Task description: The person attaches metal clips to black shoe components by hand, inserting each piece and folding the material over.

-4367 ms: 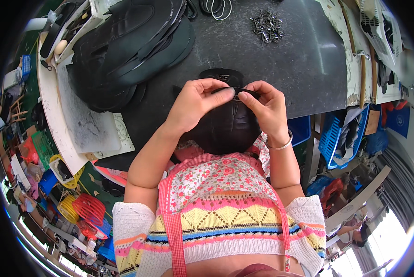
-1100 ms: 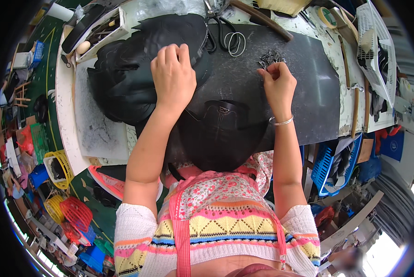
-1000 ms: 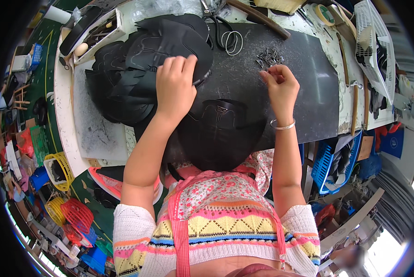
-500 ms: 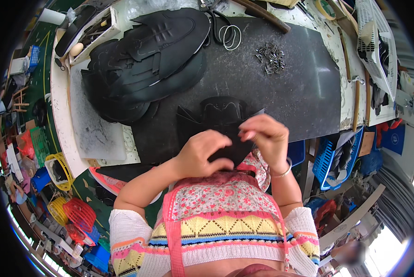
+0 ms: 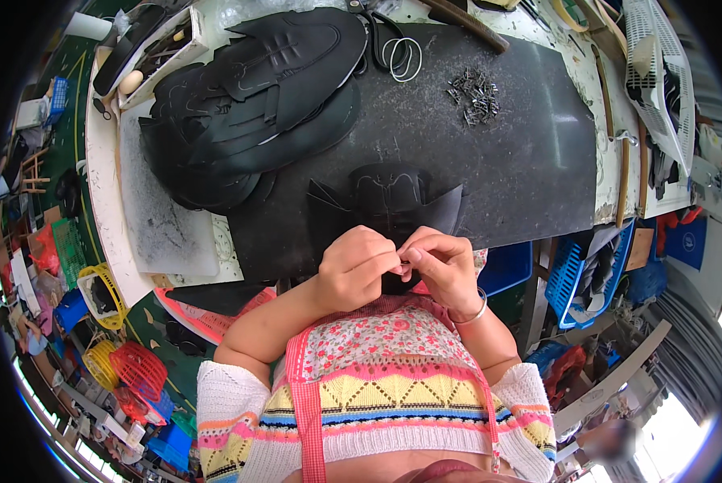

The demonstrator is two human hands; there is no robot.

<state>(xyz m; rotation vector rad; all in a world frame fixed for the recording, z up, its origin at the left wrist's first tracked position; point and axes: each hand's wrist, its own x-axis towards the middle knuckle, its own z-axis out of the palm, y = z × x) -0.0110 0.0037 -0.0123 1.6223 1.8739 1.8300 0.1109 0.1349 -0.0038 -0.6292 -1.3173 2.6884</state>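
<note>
In front of me on the black mat lies a black shoe upper (image 5: 389, 193) with its sides spread and a raised, curved part at its far end. Over its near part my left hand (image 5: 357, 266) and my right hand (image 5: 444, 272) meet, thumbs and fingertips pinched together. Whatever sits between the fingertips is too small and covered to make out. To the far left, a stack of similar black uppers (image 5: 256, 105) leans in overlapping layers. Farther right lies a heap of small dark metal pieces (image 5: 473, 97).
The black mat (image 5: 530, 169) covers much of the white bench. A looped white cord (image 5: 402, 60) lies by black-handled scissors, with a wooden stick (image 5: 467, 26) beyond. A white tool box (image 5: 164, 56) stands at far left. A blue basket (image 5: 586, 278) hangs low at right.
My hands were apart, the right one raised higher and farther right. Now the right has come down and inward, and the fingertips of both hands meet over the upper.
</note>
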